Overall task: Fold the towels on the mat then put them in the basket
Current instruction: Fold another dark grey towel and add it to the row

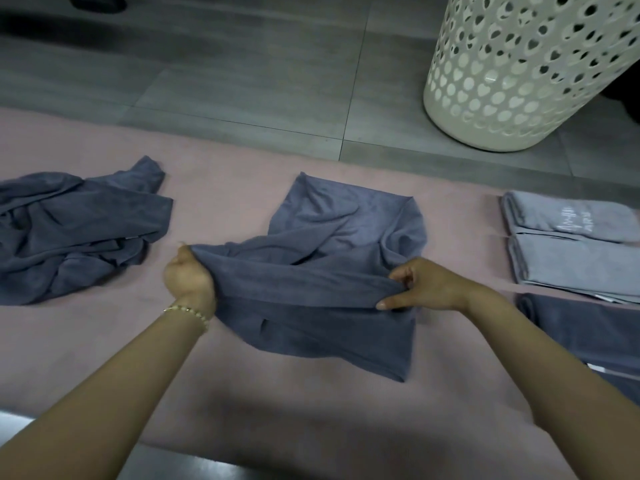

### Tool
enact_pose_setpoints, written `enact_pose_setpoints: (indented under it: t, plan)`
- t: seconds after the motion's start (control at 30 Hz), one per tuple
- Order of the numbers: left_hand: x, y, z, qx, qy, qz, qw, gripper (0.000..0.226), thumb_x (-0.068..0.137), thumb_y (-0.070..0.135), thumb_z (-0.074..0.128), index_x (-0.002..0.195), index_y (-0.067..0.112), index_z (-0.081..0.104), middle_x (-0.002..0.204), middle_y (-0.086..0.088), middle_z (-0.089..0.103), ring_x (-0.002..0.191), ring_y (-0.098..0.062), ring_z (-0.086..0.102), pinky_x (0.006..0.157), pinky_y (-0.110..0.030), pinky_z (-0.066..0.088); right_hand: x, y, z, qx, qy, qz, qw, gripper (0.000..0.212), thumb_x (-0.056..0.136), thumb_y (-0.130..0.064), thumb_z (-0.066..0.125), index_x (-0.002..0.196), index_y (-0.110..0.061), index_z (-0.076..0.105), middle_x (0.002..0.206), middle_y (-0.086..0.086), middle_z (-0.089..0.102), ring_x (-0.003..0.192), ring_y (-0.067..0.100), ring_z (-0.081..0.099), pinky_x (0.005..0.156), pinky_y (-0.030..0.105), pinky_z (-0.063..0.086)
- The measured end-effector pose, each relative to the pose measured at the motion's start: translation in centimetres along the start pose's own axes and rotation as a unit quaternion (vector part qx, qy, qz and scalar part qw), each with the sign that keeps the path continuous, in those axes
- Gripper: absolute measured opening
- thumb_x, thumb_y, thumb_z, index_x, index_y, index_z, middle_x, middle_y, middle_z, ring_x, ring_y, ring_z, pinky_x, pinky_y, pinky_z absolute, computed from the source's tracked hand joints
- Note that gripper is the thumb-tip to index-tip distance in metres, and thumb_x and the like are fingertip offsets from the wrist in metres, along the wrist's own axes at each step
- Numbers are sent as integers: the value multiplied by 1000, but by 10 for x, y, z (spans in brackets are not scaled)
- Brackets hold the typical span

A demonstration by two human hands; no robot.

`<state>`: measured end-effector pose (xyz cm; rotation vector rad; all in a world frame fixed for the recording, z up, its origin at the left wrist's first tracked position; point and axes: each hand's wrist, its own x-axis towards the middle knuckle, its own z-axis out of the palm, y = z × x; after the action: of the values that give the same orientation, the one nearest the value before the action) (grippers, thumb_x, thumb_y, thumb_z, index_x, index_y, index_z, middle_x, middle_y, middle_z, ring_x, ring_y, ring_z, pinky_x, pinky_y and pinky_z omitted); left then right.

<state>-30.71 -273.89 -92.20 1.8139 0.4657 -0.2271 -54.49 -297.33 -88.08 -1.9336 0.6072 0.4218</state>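
Observation:
A dark blue-grey towel [332, 237] lies partly spread in the middle of the pink mat [221, 209]. My left hand [188, 277] grips its left end in a fist. My right hand [420, 284] pinches its right end, and the edge is stretched between both hands just above the mat. A crumpled dark towel [76, 230] lies at the left. At the right lie two folded light grey towels [568, 220] [581, 265] and a folded dark towel [588, 327]. The white perforated basket [526, 71] stands on the floor at the upper right.
Grey floor tiles [242, 71] run beyond the mat's far edge. A dark shape [100, 1] sits at the top left corner. Bare mat shows between the towels and in front of my arms.

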Motion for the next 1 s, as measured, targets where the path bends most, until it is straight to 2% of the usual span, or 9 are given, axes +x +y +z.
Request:
enact_pose_setpoints:
  t: [0.1,0.2,0.37,0.47,0.57,0.67,0.83,0.93,1.0]
  plan:
    - [17,-2,-31,167,15,135,977,51,102,30,35,91,-12,60,102,-31,62,100,-41,57,83,-40,40,-5,13,-13,-6,13,23,1000,36,69,-30,81,60,-4,58,60,3,47,60,11,43,60,24,34]
    - [21,-9,-46,294,-70,222,927,49,99,35,41,65,2,51,81,-29,62,81,-41,58,65,-36,35,-11,27,-18,30,42,22,998,36,77,-24,75,63,3,57,60,2,44,59,9,39,60,23,33]
    - [-3,-14,-16,429,-218,324,815,34,87,51,57,98,22,70,99,-6,71,94,-32,63,75,-31,45,7,20,0,182,110,-10,977,32,86,-23,65,76,6,57,74,8,50,73,16,43,73,27,37]
    - [-12,-13,15,444,-243,362,783,35,84,53,60,109,30,68,112,2,69,105,-24,62,83,-29,46,30,10,12,211,113,2,971,23,92,-21,58,72,-10,55,68,5,53,67,15,46,64,20,41]
    - [-18,-19,51,443,-284,392,755,39,86,52,59,118,30,64,119,3,67,111,-21,59,86,-27,44,50,8,26,190,107,21,976,17,90,-20,63,79,-7,65,73,1,63,70,10,56,65,16,46]
    - [-26,-32,82,438,-321,379,749,51,84,52,61,128,25,57,126,1,62,116,-20,57,90,-26,42,62,12,38,188,99,22,977,29,83,-19,71,86,9,66,79,7,64,74,10,59,70,21,48]
    - [-18,-51,96,454,-317,337,761,42,87,39,63,125,22,55,116,1,63,109,-18,59,86,-25,44,69,16,42,218,112,20,969,17,83,-17,71,84,-1,70,82,4,68,74,6,62,72,19,49]
    - [-13,-40,93,323,-391,243,827,37,89,29,63,125,20,58,102,2,62,103,-15,59,80,-9,40,71,12,40,333,139,18,932,13,87,-21,65,89,-9,70,89,0,72,82,9,67,76,19,51]
    - [-15,-23,81,213,-472,165,839,37,93,25,58,130,21,55,117,7,59,112,-5,52,83,4,35,73,5,41,420,129,24,898,18,91,-21,60,103,-9,67,98,0,72,90,8,67,76,17,52]
